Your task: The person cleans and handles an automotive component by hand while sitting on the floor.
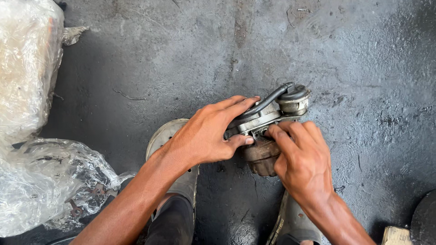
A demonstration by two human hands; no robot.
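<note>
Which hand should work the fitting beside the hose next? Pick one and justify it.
Right, probably. The right hand already has its fingertips on the fitting under the black hose, while the left hand is wrapped around the metal engine part, steadying it.

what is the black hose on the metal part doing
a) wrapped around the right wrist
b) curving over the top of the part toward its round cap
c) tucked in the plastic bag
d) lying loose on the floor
b: the black hose arcs over the metal part to the round cap, under the left hand fingertips.
</note>
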